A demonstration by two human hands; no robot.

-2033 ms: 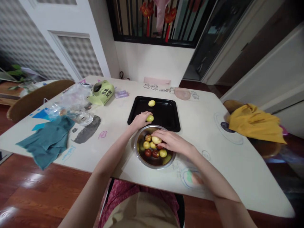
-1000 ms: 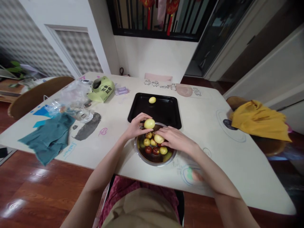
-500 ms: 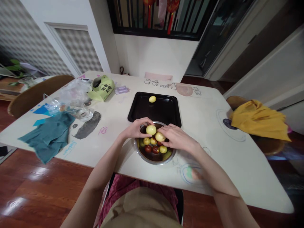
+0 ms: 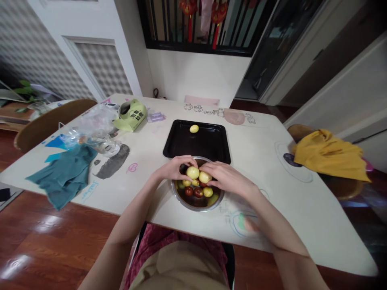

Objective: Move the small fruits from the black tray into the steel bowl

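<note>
A round metal bowl (image 4: 198, 209) stands near the table's front edge, with several small fruits in it, some dark red (image 4: 198, 192) and some yellow-green (image 4: 208, 192). Over its far half, my left hand (image 4: 177, 167) is closed around a smooth yellow-green fruit (image 4: 192, 173), thumb below and fingers above. Close beside it, my right hand (image 4: 224, 176) grips a second yellow-green fruit (image 4: 205, 177), partly covered by its fingers. Just behind the bowl lies a black rectangular tray (image 4: 196, 146). One yellow fruit (image 4: 194, 129) rests near its far edge.
On the left of the white table (image 4: 145, 169) lie a teal cloth (image 4: 65, 173), crumpled clear plastic (image 4: 99, 141) and a green paper package (image 4: 133, 115). A yellow cloth (image 4: 331, 155) hangs over a chair at the right. Another chair (image 4: 51, 125) stands at the far left.
The fruit in my left hand has come down slightly and nearer the one in my right hand. My view has shifted a little; the tray and its fruit stay put.
</note>
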